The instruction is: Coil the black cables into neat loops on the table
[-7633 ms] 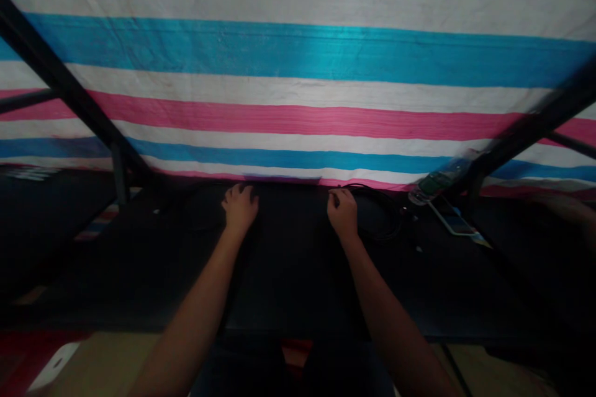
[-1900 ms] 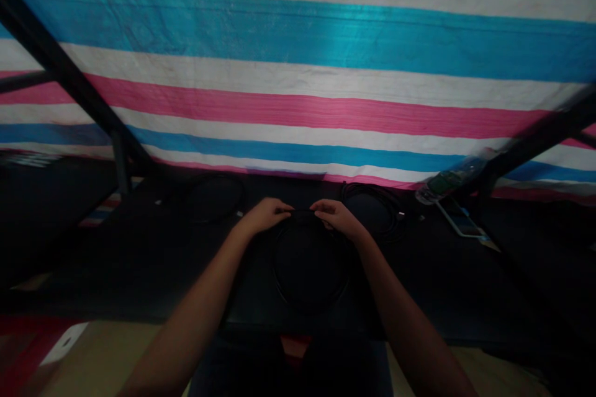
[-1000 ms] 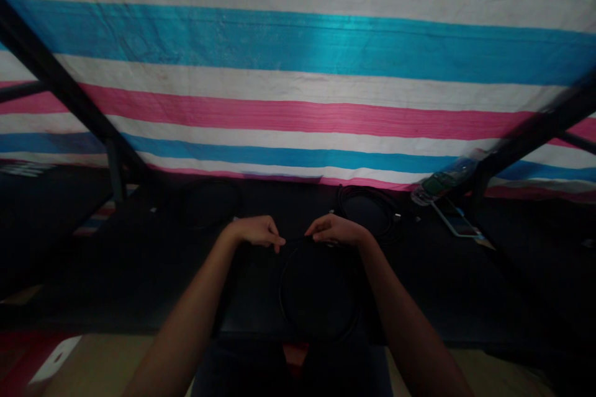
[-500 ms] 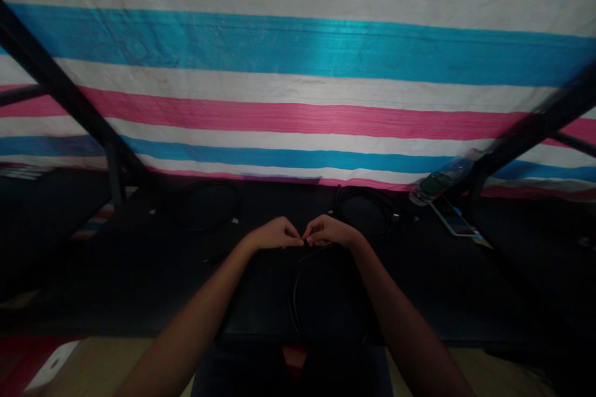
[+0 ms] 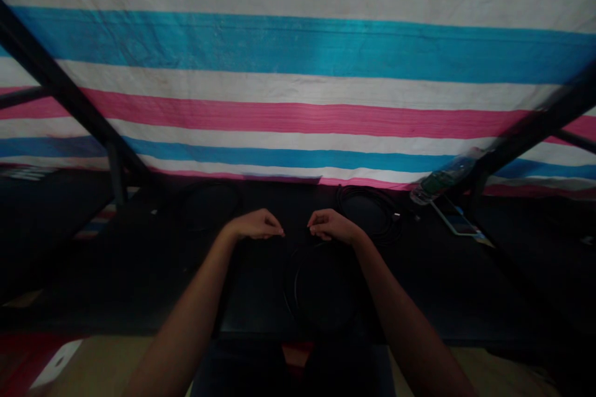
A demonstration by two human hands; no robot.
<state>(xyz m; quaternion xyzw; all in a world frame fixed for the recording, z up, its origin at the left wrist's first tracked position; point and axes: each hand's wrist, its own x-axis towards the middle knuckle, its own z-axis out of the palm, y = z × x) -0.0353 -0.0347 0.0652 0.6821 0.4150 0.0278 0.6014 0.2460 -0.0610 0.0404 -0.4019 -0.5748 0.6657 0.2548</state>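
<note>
My left hand (image 5: 261, 224) hovers over the dark table with thumb and fingers pinched together. Anything between those fingertips is too small and dark to make out. Opposite it, a short gap away, my right hand (image 5: 331, 226) is also closed in a pinch. A thin black cable (image 5: 296, 290) lies in a loose loop on the table in front of me, and its upper part runs up to my right fingers, which grip it. Shadow hides much of this loop.
Behind my right hand lies a coiled black cable (image 5: 393, 217) with a metal plug. Another dark coil (image 5: 212, 183) lies at the back left. A plastic bottle (image 5: 435, 183) and a phone (image 5: 459, 223) are at the right, beside a slanted frame bar (image 5: 521, 136). A striped sheet (image 5: 298, 118) closes off the back.
My hands were together with fingertips almost touching. The left hand has moved away to the left, opening a gap, while the right hand has barely shifted. The cable loop has moved slightly.
</note>
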